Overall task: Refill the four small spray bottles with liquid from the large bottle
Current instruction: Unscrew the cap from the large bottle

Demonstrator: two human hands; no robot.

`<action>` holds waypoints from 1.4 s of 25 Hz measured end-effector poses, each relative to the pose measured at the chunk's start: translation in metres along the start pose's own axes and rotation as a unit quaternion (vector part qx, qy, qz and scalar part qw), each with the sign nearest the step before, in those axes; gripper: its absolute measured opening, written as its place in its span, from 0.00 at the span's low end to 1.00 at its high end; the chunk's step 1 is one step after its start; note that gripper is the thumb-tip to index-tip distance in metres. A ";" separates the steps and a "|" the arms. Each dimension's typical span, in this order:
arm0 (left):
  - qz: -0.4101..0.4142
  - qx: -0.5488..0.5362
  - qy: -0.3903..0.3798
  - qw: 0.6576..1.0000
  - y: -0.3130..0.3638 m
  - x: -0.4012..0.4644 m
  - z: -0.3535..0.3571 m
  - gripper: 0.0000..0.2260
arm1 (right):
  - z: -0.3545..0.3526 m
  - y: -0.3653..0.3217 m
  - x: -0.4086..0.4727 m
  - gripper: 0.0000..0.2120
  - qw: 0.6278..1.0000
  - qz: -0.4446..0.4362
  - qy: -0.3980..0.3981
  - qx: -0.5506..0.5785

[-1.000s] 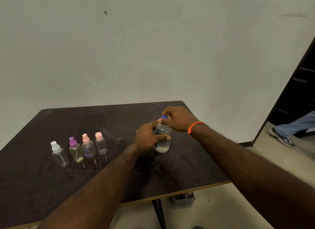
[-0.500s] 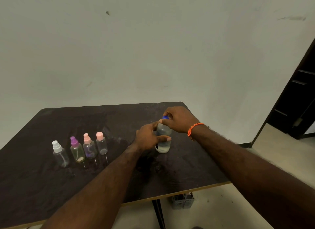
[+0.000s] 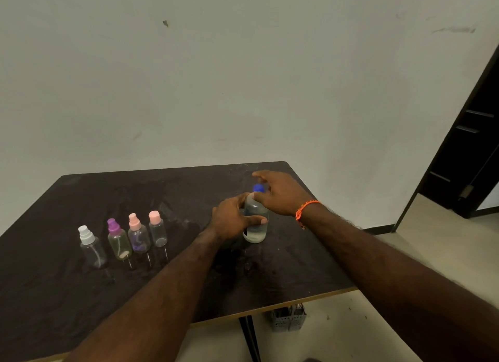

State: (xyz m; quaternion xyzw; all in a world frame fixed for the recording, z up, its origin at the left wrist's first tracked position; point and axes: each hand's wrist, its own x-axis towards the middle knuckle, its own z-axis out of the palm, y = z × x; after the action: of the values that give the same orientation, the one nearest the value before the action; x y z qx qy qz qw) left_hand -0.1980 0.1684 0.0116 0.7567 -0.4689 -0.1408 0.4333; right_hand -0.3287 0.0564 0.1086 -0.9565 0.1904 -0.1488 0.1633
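Note:
The large clear bottle (image 3: 256, 230) stands upright on the dark table (image 3: 297, 267), right of centre, with liquid in its lower part. My left hand (image 3: 232, 218) is wrapped around its body. My right hand (image 3: 283, 194), with an orange band at the wrist, sits at the blue cap (image 3: 258, 188), thumb below it and fingers curled loosely behind. The small spray bottles stand in a row to the left: a white-topped one (image 3: 90, 247), a purple-topped one (image 3: 118, 240), a pink-pump one (image 3: 137, 236) and a pink-capped one (image 3: 157, 228), all with tops on.
The table's front edge (image 3: 270, 309) runs just below my forearms. A grey slotted basket (image 3: 288, 317) sits on the floor under it. A pale wall is close behind the table, and a dark doorway (image 3: 472, 151) opens at the far right.
My right hand's fingers have loosened and turned around the cap, so the blue cap shows more. A person's leg seen in the doorway 1 s ago is gone. The bottles have not moved.

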 end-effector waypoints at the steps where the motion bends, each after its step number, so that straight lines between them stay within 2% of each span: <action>1: 0.000 0.002 0.002 1.000 0.001 -0.001 0.000 0.26 | 0.001 0.001 0.001 0.21 1.000 0.008 0.016 -0.012; 6: 0.009 0.005 0.006 1.000 0.000 -0.002 0.000 0.25 | 0.003 -0.003 0.004 0.09 0.999 0.014 0.029 -0.013; 11: 0.008 -0.010 -0.002 1.000 0.001 -0.004 0.001 0.22 | 0.005 -0.010 0.002 0.20 1.000 -0.004 -0.031 0.001; 14: 0.004 -0.011 0.007 1.000 -0.001 -0.003 0.002 0.22 | 0.002 -0.004 0.002 0.27 0.999 -0.001 -0.021 0.028; 17: 0.005 -0.007 0.000 1.000 -0.003 -0.002 0.002 0.23 | 0.004 0.000 0.006 0.16 0.999 0.026 0.029 0.007; 20: 0.005 -0.007 -0.001 1.000 -0.003 -0.002 0.002 0.25 | 0.006 0.002 0.009 0.10 0.999 0.028 0.017 0.015; 24: 0.002 -0.003 0.000 1.000 -0.004 -0.002 0.003 0.25 | -0.005 0.001 0.009 0.21 0.998 -0.006 -0.054 0.017; 26: 0.004 -0.003 -0.001 1.000 -0.006 0.000 0.004 0.24 | -0.008 0.002 0.009 0.24 0.998 -0.017 -0.055 0.009; 29: -0.003 -0.006 -0.004 1.000 -0.009 0.000 0.005 0.24 | -0.005 0.003 0.012 0.20 1.000 0.016 -0.022 -0.001; 32: -0.002 -0.006 0.001 1.000 -0.010 0.000 0.006 0.24 | -0.003 0.003 0.017 0.12 0.999 0.007 -0.042 -0.015; 35: 0.005 -0.023 -0.009 1.000 -0.011 -0.001 0.006 0.23 | -0.004 0.004 0.015 0.18 0.997 -0.020 -0.073 0.005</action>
State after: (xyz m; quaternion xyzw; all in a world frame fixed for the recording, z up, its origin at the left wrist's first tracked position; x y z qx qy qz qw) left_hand -0.1957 0.1682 -0.0002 0.7430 -0.4728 -0.1563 0.4473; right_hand -0.3179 0.0461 0.1139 -0.9676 0.1584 -0.0831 0.1782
